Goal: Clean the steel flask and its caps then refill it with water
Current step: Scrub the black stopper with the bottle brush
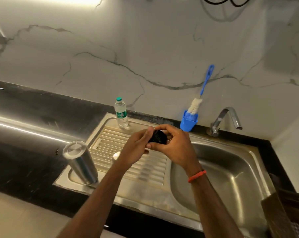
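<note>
Both hands hold a small black cap above the ribbed drainboard of the sink.

The black desk [33,117] carries a steel sink [231,177], its drainboard [128,167] to the left of the basin. The steel flask [80,162] stands upright at the drainboard's front-left corner, well apart from either hand, with a clear lid on top. Behind it stands a plastic water bottle [121,113]; a blue bottle brush [197,98] leans in a blue cup by the tap [226,119]. The left hand [136,146] and right hand [176,145] meet midair, each grip pinching the black cap [158,136] between fingertips (the right wrist wears an orange band). A small white thing shows just under the left wrist.
</note>
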Available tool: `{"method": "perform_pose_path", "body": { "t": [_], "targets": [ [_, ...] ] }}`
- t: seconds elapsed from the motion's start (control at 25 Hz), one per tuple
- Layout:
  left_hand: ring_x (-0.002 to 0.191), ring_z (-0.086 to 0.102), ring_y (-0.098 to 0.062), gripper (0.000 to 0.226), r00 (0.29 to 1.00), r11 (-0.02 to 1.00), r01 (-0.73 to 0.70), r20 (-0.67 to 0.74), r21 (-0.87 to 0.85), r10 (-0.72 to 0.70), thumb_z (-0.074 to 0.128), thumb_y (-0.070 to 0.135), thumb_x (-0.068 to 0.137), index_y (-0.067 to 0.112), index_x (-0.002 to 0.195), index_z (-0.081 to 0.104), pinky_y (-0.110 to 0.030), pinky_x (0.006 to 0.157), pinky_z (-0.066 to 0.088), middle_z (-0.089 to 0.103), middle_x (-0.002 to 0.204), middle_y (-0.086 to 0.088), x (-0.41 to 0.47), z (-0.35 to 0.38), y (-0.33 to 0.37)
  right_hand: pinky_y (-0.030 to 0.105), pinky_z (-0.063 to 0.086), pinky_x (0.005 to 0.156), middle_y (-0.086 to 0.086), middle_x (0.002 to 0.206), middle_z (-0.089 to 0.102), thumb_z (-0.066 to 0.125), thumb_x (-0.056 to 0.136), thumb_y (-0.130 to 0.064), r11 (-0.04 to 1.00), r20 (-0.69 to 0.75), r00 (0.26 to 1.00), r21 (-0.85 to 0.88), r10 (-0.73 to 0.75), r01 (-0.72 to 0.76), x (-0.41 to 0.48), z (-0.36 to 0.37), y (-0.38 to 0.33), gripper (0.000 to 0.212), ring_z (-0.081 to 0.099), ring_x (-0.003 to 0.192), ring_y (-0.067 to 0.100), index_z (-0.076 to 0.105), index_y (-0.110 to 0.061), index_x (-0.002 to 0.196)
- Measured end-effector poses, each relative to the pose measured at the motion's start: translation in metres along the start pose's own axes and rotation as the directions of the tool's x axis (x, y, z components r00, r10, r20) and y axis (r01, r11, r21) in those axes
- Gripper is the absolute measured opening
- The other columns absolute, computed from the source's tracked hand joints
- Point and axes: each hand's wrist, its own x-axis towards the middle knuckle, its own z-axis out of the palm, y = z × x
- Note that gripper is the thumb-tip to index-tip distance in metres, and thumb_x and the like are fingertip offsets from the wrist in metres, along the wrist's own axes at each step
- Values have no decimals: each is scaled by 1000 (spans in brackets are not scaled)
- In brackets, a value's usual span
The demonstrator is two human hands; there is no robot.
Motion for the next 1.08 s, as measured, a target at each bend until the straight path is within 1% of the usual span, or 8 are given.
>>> {"method": "perform_pose_path", "body": {
  "t": [0.08,0.2,0.28,0.4,0.6,0.76,0.92,1.08],
  "targets": [
    [82,73,-27,62,985,958,168,73,-232,-155,31,66,99,22,117,70,-42,76,58,77,97,-7,-3,28,-2,27,60,80,-14,94,70,90,59,-49,999,5,1000,-36,3,-3,-2,-10,4,59,68,87,1,63,-36,110],
    [58,55,-20,69,964,867,267,97,-422,-249,36,69,96,12,115,72,-34,63,46,67,81,-13,2,53,-12,25,59,78,-14,95,71,89,58,-53,995,82,997,-98,9,-1,-6,-29,13,59,68,86,2,60,-40,108],
    [52,47,-16,66,951,814,300,94,-497,-293,42,67,96,11,111,73,-31,57,41,58,79,-14,8,68,-17,19,56,75,-14,95,70,92,62,-41,997,122,993,-76,2,7,-11,-44,18,55,67,82,0,62,-38,108],
    [54,48,-13,52,945,746,309,100,-589,-313,45,60,98,17,105,73,-27,53,40,62,84,-10,13,88,-17,18,56,79,-16,98,68,93,64,-27,996,118,992,-71,-38,46,-16,-59,24,53,65,90,0,65,-33,109],
    [70,56,-16,41,954,720,245,29,-650,-298,45,49,99,16,105,70,-29,58,40,67,91,-9,19,116,-13,10,44,83,-19,106,64,91,65,-24,985,126,988,-133,-91,108,-19,-78,38,57,58,103,-1,62,-33,113],
    [73,63,-14,40,946,677,185,-59,-712,-320,45,44,101,12,108,68,-32,68,44,69,89,-10,20,138,-10,23,43,90,-15,112,63,87,67,-38,966,72,990,-224,-117,131,-25,-88,53,54,51,109,5,63,-32,116],
    [72,64,-12,35,936,609,96,-136,-787,-324,46,38,104,12,97,69,-28,68,53,69,81,-5,17,164,-3,21,39,92,-11,118,64,81,75,-42,914,22,985,-368,-173,168,-35,-92,66,55,49,111,8,61,-30,124],
    [87,66,-20,35,917,596,106,-154,-796,-368,47,38,104,9,102,68,-37,84,53,69,89,-10,15,185,-5,28,49,91,-10,115,64,79,77,-38,922,12,996,-377,-89,87,-44,-99,75,48,55,108,11,57,-31,119]
  ]
}}
